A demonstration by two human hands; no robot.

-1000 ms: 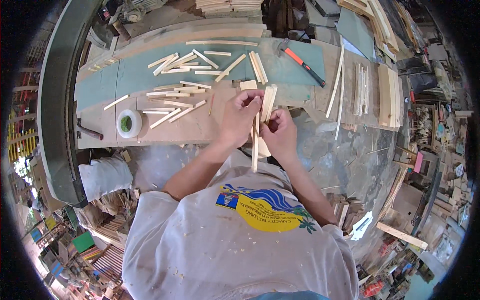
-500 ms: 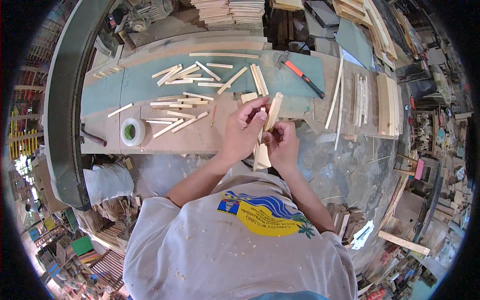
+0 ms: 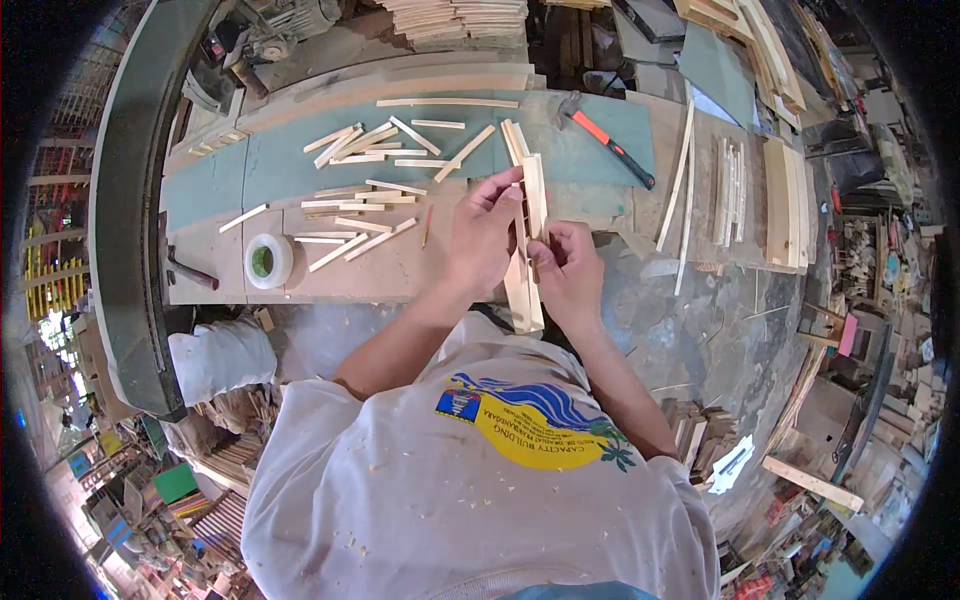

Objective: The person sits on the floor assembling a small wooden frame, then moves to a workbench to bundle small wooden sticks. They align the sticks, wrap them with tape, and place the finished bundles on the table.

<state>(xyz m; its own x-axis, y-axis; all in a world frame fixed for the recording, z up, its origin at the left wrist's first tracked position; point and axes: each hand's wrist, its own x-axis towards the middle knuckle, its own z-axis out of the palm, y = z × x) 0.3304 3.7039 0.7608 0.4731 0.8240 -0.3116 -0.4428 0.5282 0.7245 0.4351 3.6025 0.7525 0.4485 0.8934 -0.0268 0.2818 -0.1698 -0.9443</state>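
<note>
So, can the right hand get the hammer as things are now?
Probably not while the right hand holds the wood pieces; otherwise likely, since the hammer lies nearby on the bench, nothing covering it.

Our counter is topped partly in green; stained grey floor spreads by its near edge, and daylight glares in far to its left.

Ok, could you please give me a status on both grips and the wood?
Left grip, right grip: both closed on wooden pieces. Loose sticks left, hammer right; nothing seen in the way.
</note>
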